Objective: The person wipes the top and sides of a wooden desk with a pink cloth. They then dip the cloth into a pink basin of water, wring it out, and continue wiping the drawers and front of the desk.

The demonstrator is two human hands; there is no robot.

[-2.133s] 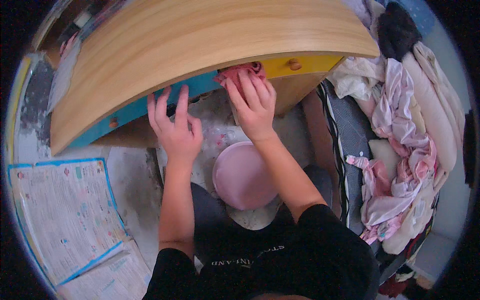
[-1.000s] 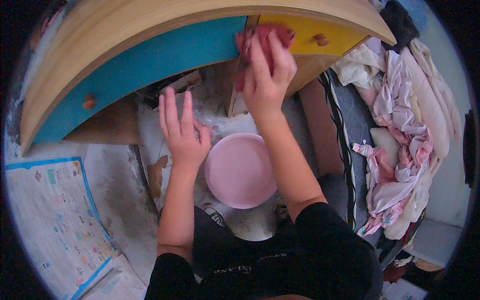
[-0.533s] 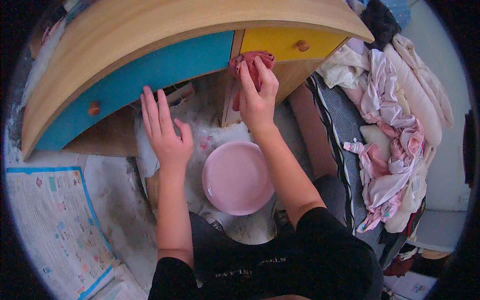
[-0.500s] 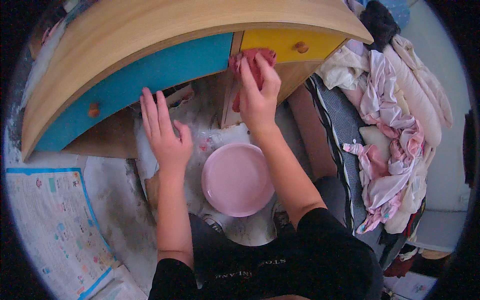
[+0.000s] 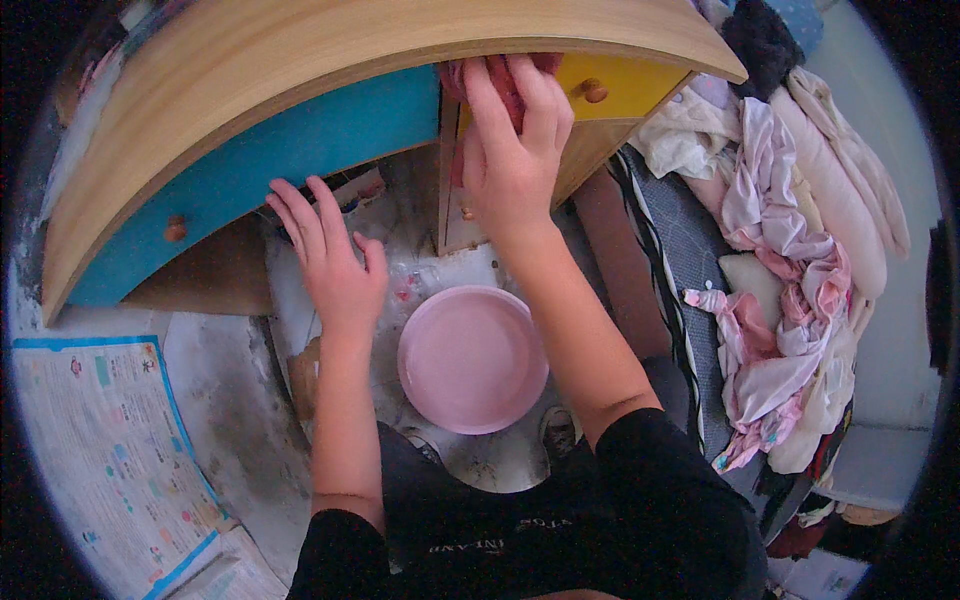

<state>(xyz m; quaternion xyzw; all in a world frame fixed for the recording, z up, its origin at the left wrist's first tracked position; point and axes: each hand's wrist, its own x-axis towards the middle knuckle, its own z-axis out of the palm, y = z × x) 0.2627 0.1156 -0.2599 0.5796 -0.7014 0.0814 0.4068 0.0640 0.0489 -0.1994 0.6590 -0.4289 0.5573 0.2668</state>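
Observation:
My right hand presses a dark pink cloth against the desk front, just beneath the wooden top, where the divider meets the yellow drawer. Parts of the cloth show between and beside the fingers; the rest lies hidden under the hand. With fingers stretched and apart, my left hand is by the lower edge of the blue drawer, holding nothing. Whether its fingertips touch the drawer I cannot tell. Below and between my forearms, a round pink basin stands on the floor.
To the right, a heap of pink and white clothes lies on a grey cushioned surface. A blue-edged printed sheet is on the floor at left. Wooden knobs stick out from the blue drawer and the yellow one.
My right hand has moved the cloth upward along the front to just under the desktop. My left hand shifted slightly left, its fingers a little more bent.

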